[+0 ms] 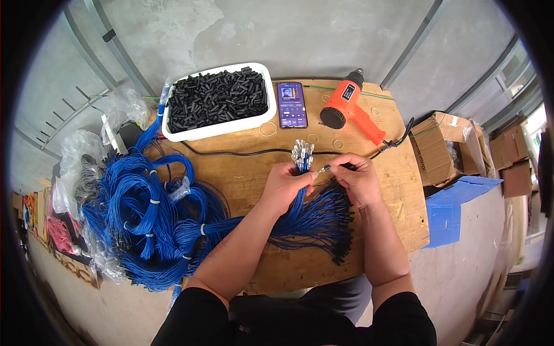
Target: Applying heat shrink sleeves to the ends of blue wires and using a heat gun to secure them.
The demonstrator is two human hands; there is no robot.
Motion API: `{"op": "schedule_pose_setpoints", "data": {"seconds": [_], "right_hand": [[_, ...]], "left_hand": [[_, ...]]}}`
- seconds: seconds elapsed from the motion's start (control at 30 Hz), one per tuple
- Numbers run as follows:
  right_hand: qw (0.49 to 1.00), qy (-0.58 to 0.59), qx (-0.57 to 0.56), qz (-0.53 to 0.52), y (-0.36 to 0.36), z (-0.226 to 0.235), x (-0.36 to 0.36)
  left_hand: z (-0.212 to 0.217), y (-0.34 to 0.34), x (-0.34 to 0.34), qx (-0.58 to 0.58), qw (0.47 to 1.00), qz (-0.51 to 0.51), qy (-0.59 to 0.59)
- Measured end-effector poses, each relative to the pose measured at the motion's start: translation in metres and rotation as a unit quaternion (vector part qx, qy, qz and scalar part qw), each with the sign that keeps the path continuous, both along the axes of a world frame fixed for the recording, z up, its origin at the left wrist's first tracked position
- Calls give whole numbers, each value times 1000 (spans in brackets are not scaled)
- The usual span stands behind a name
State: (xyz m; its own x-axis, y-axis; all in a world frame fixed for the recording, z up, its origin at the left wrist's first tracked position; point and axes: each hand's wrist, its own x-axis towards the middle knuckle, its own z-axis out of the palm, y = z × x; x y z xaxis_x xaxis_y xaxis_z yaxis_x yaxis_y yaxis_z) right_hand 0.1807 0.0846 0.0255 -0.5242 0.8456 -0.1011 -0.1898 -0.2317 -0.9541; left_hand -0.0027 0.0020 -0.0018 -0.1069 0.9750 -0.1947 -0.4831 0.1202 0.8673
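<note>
We hold a bundle of blue wires (300,193) upright in our left hand (284,185), fingers wrapped tight around it just below the metal terminals (302,154) that stick up out of the fist. Our right hand (356,177) sits just beside the left, to its right, pinching a small black sleeve (344,166) with a single wire end (322,169) between thumb and fingertips; that end reaches across toward the bundle at the height of the left thumb. Both hands are closed, neither is spread.

Below our hands the wires of the bundle fan out over the wooden table (381,121) and run down toward us, between our two forearms, ending in a row of black-sleeved tips (344,230) under the right wrist. The other way they trail off to our left into a big heap of coiled blue wire (147,222), tied in hanks with white bands, which lies well apart from the hands at the left edge of the table.

Beyond our hands, across a black cable (231,153) that crosses the table, stands a white tray (213,130) full of short black tube pieces (216,98). Just to its right lies a phone (291,104) with a lit screen, and right of that an orange heat gun (349,106) rests on its side. A few rubber bands (268,128) lie loose on the wood near them. Cardboard boxes (438,147) stand off the right end of the table.
</note>
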Motion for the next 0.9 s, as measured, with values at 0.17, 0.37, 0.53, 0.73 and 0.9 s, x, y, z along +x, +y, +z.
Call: {"op": "schedule_pose_setpoints", "data": {"seconds": [0.17,0.37,0.53,0.73,0.9], "right_hand": [[1000,-5,8,-1,0,1,1],[1000,-18,19,0,-1,2,0],[999,-36,24,-5,-1,4,0],[999,-4,-11,-32,2,3,1],[993,58,-101,12,7,10,4]], "left_hand": [[2,0,2,8,1000,5,2],[2,0,2,6,1000,6,9],[5,0,4,17,1000,3,13],[2,0,2,22,1000,10,18],[0,0,2,25,999,15,26]]}}
